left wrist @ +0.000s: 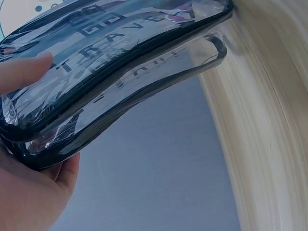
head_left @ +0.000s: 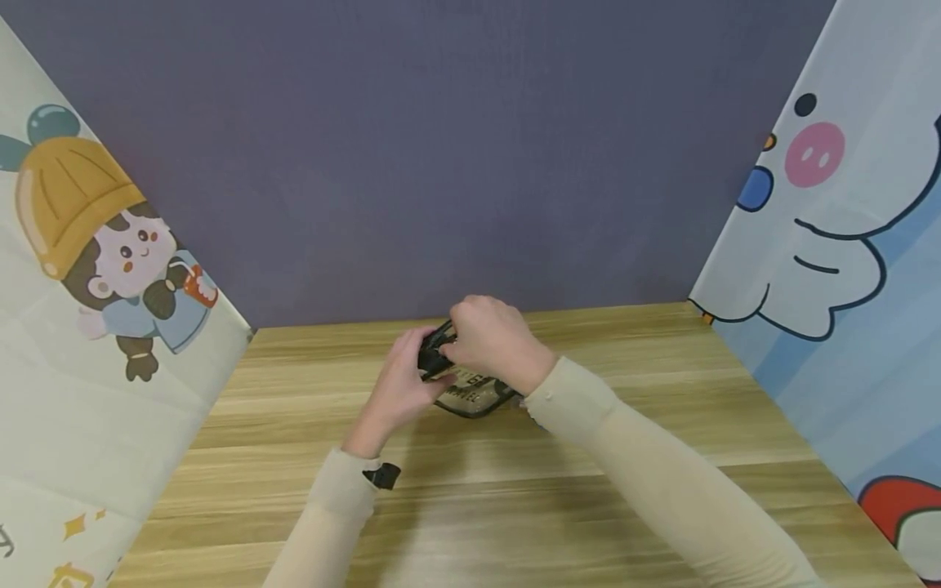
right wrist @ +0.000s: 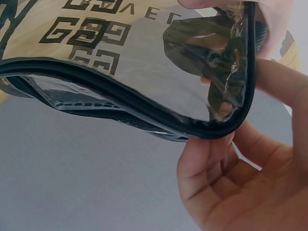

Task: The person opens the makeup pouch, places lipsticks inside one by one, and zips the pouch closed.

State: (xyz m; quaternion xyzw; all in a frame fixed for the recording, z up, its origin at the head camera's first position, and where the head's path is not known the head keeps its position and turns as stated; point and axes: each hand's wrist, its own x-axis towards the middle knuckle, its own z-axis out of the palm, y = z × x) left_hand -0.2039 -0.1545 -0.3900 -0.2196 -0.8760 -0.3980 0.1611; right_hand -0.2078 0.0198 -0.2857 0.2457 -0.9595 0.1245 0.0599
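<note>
A clear plastic travel pouch (head_left: pixel 470 400) with black edging and dark lettering is held tilted above the wooden table. My left hand (head_left: pixel 404 380) grips its left end, thumb on one face and fingers behind, as the left wrist view shows. At the pouch's far edge my right hand (head_left: pixel 492 339) bends over it. In the right wrist view, the right hand's fingers (right wrist: pixel 207 163) pinch the black-edged corner near a zip (right wrist: pixel 120 117). A dark shape (right wrist: pixel 187 45) shows through the clear plastic there; its kind is unclear. The head view hides the pouch's upper part behind the hands.
The wooden tabletop (head_left: pixel 294 457) runs back to a plain grey-purple wall (head_left: pixel 470 163). Cartoon-printed panels stand at the left (head_left: pixel 110 245) and right (head_left: pixel 809 204). A small bluish bit (head_left: pixel 531 412) peeks out beside the right cuff. A black band (head_left: pixel 382 475) sits at the left wrist.
</note>
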